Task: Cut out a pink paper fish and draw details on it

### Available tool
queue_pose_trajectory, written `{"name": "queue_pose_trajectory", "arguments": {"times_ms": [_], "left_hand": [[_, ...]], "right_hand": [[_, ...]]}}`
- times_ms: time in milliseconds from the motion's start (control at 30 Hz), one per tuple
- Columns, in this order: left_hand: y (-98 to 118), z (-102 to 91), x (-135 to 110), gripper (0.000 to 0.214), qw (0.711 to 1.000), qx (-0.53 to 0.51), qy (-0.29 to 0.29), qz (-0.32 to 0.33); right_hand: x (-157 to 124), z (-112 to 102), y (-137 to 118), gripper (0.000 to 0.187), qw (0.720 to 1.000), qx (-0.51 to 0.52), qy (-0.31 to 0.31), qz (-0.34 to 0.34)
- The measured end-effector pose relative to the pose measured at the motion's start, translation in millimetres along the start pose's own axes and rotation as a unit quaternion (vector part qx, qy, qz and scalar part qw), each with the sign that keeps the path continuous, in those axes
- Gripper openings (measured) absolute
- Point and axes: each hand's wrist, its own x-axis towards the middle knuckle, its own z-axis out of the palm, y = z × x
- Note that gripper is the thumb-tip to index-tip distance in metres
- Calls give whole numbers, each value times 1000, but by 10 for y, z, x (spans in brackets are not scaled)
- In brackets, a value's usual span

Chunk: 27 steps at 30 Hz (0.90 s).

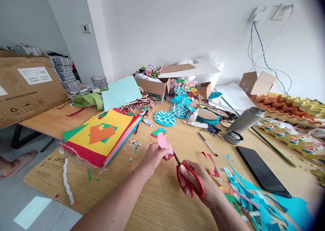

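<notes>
Pinched in my left hand (153, 155) is a small piece of pink paper (164, 142), held up over the middle of the table. My right hand (196, 177) grips red-handled scissors (198, 184). Their dark blades point up and left and meet the lower right edge of the paper; how far apart the blades are is hard to make out. Just behind the paper lies a small blue, green and red paper cut-out (158, 133). Tiny coloured scraps (134, 144) are scattered left of my left hand.
Stacked coloured paper (111, 116) lies left. Right are a black phone (262, 170), blue paper offcuts (256, 197), a pen (208, 143) and a metal flask (246, 121). Blue wavy discs (165, 118), glue bottles (198, 124) and a cardboard box (152, 86) stand behind. Egg trays (284, 109) line the far right.
</notes>
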Motion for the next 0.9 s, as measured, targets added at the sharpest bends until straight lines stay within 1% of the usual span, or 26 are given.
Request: {"name": "queue_pose_trajectory", "arguments": {"times_ms": [167,400,500,600,700,833,900], "left_hand": [[-32,-12,-5,12,1000,3,-10,-13],[-74,-3,-7,14,999,-27,18,-39],[-80,8,-10,16,998,-33,33,-41],[-97,5,0,17,998,-33,35,-38],[-115,-4,16,18,999,-25,27,-33],[-108,-2,19,18,1000,-9,13,-20],[-95,-1,14,18,1000,5,6,-11]], "right_hand": [[18,-9,44,47,1000,-6,26,0],[48,-10,85,46,999,-17,40,-2],[49,-6,82,47,999,-27,46,-1],[41,-7,77,48,998,-33,46,2],[31,-9,60,49,999,-36,37,0],[12,2,4,50,999,-35,1,-14],[-4,14,-31,50,999,-35,-7,-12]]}}
